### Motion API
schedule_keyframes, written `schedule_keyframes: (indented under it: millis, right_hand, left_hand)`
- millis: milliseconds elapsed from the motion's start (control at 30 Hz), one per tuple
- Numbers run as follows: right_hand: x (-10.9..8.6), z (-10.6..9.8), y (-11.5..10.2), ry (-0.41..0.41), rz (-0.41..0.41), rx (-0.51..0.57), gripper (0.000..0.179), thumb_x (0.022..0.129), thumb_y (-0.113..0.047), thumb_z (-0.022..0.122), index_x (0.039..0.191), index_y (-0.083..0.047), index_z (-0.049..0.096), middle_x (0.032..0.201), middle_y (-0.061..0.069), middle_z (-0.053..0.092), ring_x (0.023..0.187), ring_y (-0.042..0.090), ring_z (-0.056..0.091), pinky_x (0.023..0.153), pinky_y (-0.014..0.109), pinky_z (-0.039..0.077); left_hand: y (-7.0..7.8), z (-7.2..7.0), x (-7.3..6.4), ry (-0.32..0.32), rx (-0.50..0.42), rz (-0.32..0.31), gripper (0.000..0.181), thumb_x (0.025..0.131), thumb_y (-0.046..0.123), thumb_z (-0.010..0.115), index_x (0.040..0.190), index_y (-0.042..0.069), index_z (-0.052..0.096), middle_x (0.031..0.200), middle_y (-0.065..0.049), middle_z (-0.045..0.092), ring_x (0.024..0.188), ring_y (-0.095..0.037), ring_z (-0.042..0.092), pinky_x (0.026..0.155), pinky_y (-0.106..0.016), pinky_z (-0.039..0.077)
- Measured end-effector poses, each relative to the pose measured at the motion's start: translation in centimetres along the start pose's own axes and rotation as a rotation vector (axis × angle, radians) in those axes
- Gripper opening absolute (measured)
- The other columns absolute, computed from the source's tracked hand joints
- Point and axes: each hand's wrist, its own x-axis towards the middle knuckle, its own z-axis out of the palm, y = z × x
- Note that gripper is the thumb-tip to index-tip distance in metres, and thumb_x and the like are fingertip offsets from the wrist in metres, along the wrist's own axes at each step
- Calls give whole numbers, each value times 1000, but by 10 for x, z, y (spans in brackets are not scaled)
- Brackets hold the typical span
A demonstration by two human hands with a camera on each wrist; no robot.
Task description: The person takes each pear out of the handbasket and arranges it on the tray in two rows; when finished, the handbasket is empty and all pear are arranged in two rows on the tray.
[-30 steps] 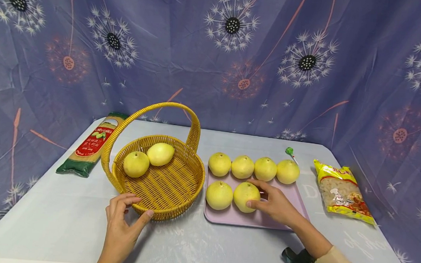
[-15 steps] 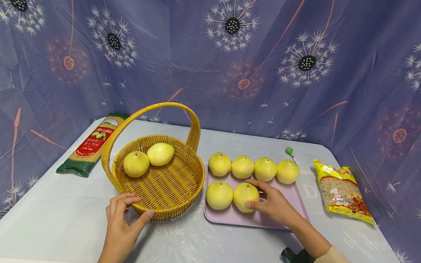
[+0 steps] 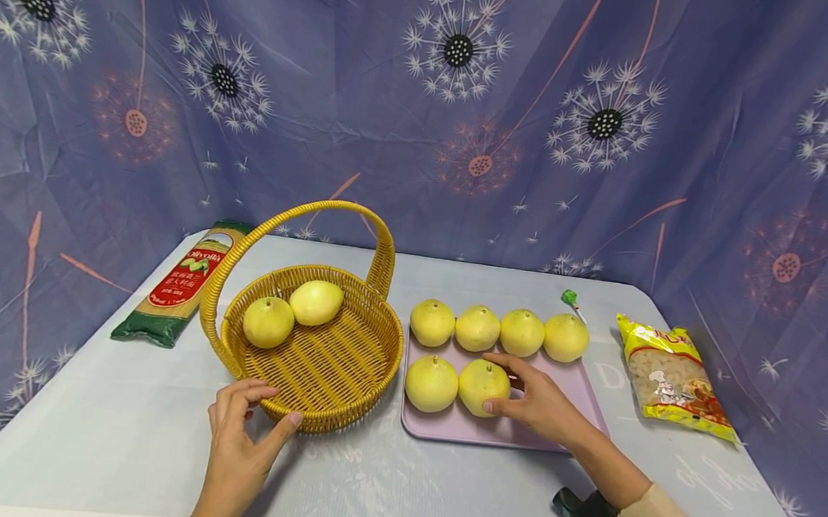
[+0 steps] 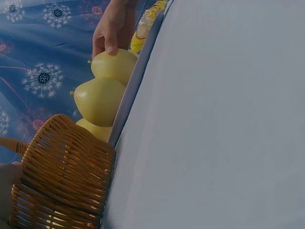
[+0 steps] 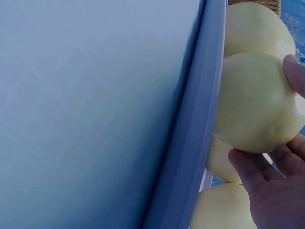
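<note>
A yellow wicker basket (image 3: 329, 382) with a tall handle stands left of centre, holding two pale yellow melons, one round melon (image 3: 268, 323) and one lying on its side (image 3: 316, 303). My left hand (image 3: 239, 440) grips the basket's near-left rim, fingers over the edge and thumb at the front. To the right, a pink tray (image 3: 527, 435) carries several more melons in two rows. My right hand (image 3: 538, 397) holds the right-hand front-row melon (image 3: 480, 387), thumb on its near side and fingers around the far side. That melon (image 5: 257, 102) touches its neighbour in the right wrist view.
A red and green spaghetti pack (image 3: 186, 284) lies behind the basket on the left. Behind the tray is a green lollipop (image 3: 569, 297). At the right lies a yellow snack bag (image 3: 677, 380). A patterned cloth (image 3: 425, 128) hangs along the back.
</note>
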Motion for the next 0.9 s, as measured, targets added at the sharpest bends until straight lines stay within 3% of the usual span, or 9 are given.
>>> schedule_keyframes:
  millis: [367, 900]
  right_hand:
    - [-1, 0, -2, -3, 9, -11, 74, 77, -32, 77, 140, -12, 43, 142, 11, 47, 126, 37, 48, 103, 54, 39]
    - [0, -5, -11, 33, -31, -14, 72, 79, -36, 74, 139, -13, 44, 144, 9, 46, 132, 39, 42, 107, 56, 32]
  left_hand:
    - [2, 0, -1, 13, 9, 38, 41, 72, 4, 79, 106, 0, 56, 120, -7, 45, 105, 0, 27, 81, -22, 25]
    - [2, -1, -1, 15, -1, 44, 41, 72, 2, 79, 105, -1, 56, 121, -7, 45, 105, -1, 28, 81, -21, 25]
